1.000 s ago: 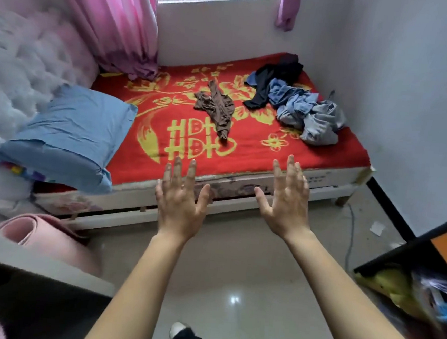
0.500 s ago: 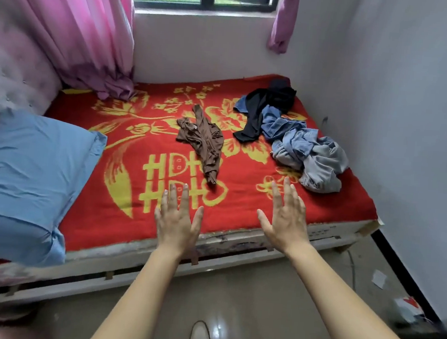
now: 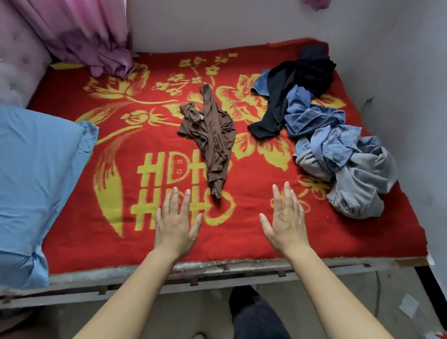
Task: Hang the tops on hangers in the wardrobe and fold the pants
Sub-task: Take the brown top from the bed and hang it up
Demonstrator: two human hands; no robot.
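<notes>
Left hand [image 3: 176, 226] and right hand [image 3: 286, 223] flat over bed [image 3: 238, 237], fingers straight, empty; brown top [image 3: 210, 136] just ahead, contact with bed unclear.

The one sign to be read stands on the red woven bed blanket [image 3: 345, 232] with yellow flowers: a large yellow emblem [image 3: 151, 171] of blocky strokes, near the blanket's near edge, about the middle. It forms two stacked rows, each looking like "HD" followed by a cross stroke. The crumpled brown top [image 3: 211, 139] lies over its right part, and the left hand [image 3: 176, 227] covers part of the lower row. A small pale tag [image 3: 201, 117] on the top is too small to read.
</notes>
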